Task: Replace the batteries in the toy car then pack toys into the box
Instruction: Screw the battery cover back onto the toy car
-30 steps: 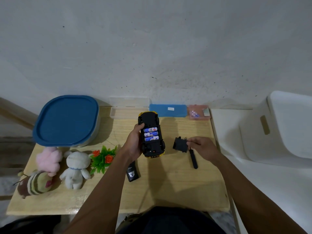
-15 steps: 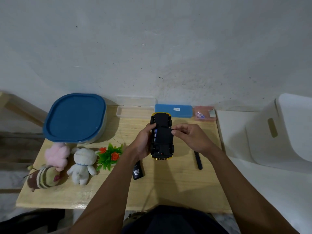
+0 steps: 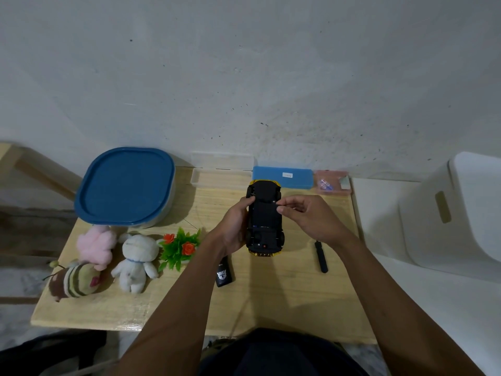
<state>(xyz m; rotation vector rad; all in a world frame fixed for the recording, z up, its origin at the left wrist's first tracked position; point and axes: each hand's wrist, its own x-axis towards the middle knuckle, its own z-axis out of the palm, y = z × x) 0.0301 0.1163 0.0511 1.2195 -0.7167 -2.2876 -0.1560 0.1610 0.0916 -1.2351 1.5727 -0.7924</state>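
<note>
surface: light wood table (image 3: 284, 302)
10 o'clock: blue-lidded box (image 3: 125, 185)
12 o'clock: clear tray (image 3: 221, 173), blue case (image 3: 282, 177), pink case (image 3: 332, 183)
8–9 o'clock: pink plush (image 3: 95, 244), striped plush (image 3: 73, 280), white plush (image 3: 135, 260), fake plant (image 3: 180, 246)
centre: black remote (image 3: 223, 272)
3 o'clock: screwdriver (image 3: 320, 255)

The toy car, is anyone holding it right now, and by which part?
Yes. The left hand grips the upturned toy car along its left side. The right hand pinches something small at its underside; what it is cannot be told.
</note>
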